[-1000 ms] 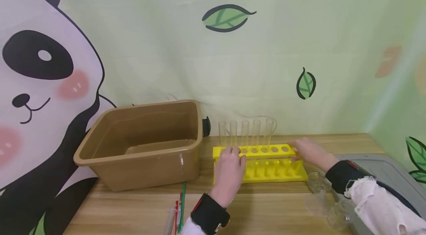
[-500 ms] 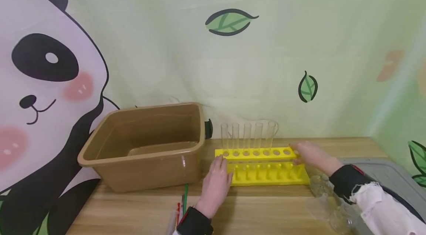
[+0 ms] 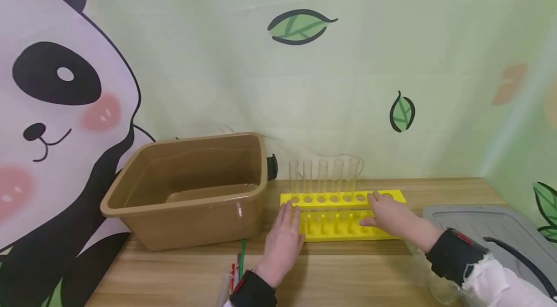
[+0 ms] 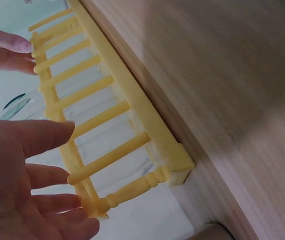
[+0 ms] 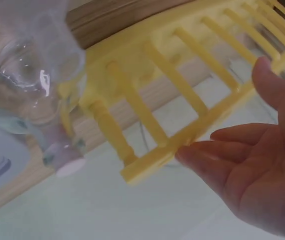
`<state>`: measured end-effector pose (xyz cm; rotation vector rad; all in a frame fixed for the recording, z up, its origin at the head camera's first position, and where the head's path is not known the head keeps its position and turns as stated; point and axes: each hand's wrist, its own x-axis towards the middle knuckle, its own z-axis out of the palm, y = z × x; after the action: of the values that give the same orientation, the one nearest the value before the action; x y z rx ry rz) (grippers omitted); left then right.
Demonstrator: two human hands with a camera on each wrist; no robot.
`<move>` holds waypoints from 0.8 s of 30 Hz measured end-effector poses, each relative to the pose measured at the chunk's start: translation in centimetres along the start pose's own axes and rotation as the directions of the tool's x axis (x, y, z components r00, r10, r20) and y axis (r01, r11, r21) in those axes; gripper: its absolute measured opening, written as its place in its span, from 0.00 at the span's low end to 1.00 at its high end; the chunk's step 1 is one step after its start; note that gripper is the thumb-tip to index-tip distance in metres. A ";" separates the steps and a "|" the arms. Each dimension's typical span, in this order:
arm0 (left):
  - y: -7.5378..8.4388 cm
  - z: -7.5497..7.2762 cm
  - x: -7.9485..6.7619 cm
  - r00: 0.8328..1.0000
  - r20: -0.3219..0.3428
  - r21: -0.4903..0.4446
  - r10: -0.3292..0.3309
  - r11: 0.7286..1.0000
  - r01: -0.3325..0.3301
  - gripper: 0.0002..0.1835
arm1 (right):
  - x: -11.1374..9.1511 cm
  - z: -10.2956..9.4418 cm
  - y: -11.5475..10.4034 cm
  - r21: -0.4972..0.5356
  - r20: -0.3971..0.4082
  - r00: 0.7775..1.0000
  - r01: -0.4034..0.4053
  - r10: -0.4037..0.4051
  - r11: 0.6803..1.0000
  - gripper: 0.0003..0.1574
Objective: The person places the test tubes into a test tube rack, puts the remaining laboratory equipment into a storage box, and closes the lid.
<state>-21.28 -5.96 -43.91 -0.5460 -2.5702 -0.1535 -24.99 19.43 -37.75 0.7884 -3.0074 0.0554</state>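
A yellow test tube rack stands upright on the table, with several clear test tubes in a row along its back. My left hand lies at the rack's left end, fingers straight and fingertips on the upper bar. Toward the right end, my right hand reaches over the upper bar with thumb and fingers spread. In the right wrist view its fingertips meet the bar's edge. The left thumb and fingers sit by the bar and pegs in the left wrist view, loosely, without curling round them.
A brown plastic bin stands left of the rack. Clear glass flasks are on the right, partly under my right arm. A grey lid lies farther right. Thin red and green sticks lie in front of the bin.
My left hand has shifted left to the rack's end. The right hand has let go of the right end and slid left along the upper bar, exposing that end.
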 end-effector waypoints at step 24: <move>0.5 0.5 1.7 1.000 -0.019 -0.214 -0.004 0.977 0.000 0.29 | 1.6 -0.8 2.0 -0.029 0.134 0.991 0.031 -0.027 0.999 0.40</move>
<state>-22.67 -4.82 -43.46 -0.6173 -2.5511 -0.4389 -27.40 20.40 -36.97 0.8659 -3.1121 -0.0460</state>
